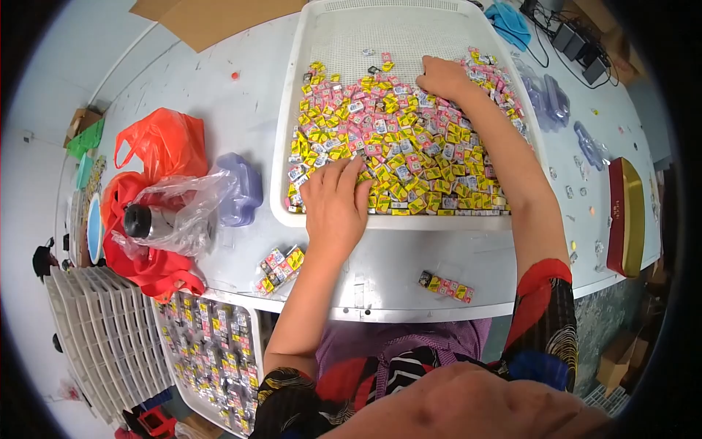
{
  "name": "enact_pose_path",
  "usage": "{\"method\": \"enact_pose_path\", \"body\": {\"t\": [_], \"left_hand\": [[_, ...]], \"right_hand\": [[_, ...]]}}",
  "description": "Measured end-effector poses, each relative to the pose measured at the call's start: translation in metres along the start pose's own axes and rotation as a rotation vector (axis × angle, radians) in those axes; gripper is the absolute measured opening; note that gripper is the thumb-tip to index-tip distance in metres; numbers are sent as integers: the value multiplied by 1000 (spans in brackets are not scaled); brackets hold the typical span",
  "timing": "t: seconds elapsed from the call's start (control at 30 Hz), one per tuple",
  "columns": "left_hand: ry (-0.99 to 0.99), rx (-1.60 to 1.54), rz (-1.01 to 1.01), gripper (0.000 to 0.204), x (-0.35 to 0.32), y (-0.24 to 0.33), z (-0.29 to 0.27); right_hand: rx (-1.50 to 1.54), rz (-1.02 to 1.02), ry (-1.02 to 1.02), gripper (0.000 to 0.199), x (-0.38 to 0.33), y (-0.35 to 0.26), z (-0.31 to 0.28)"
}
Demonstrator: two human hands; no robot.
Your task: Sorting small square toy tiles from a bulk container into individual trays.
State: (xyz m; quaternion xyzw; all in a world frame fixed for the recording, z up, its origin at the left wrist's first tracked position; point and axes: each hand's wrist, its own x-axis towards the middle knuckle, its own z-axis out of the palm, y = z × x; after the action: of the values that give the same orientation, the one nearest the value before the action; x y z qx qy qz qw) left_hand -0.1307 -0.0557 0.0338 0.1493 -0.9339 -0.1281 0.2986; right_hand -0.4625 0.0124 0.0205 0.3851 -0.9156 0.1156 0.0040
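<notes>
A large white tray (284,146) on the table holds a thick layer of small wrapped pieces (409,157) in yellow, pink and white, like tiny boxes. My left hand (336,197) is at its near left part, fingers bent down over the pieces and thumb near the index finger; whatever lies under the fingers is hidden. Farther off, my right hand (443,77) reaches to the far edge of the pile with its fingers curled in. I cannot make out what its fingertips hold. Two small packed rows of such pieces, a left pack (280,269) and a right pack (446,286), lie before the tray.
Left stand red plastic bags (164,143), a dark-lidded bottle (139,221) and clear purplish plastic containers (240,189). A lower tray of packed rows (212,351) sits beside stacked white trays (110,329). Right are a red-and-gold tin (625,217), a blue cloth (508,25) and black adapters (581,51).
</notes>
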Motion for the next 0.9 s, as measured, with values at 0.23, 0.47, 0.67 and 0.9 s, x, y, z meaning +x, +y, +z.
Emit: {"method": "enact_pose_path", "body": {"t": [0.23, 0.47, 0.67, 0.9], "left_hand": [[28, -22, 6, 36, 0, -2, 3], [110, -11, 29, 38, 4, -5, 4], [127, -657, -39, 39, 1, 44, -2], [-134, -1105, -282, 34, -9, 96, 32]], "right_hand": [[252, -191, -19, 21, -47, 5, -17], [866, 121, 80, 23, -134, -14, -55], [1650, 306, 89, 30, -206, -66, -60], [1592, 395, 249, 27, -237, -85, -41]]}}
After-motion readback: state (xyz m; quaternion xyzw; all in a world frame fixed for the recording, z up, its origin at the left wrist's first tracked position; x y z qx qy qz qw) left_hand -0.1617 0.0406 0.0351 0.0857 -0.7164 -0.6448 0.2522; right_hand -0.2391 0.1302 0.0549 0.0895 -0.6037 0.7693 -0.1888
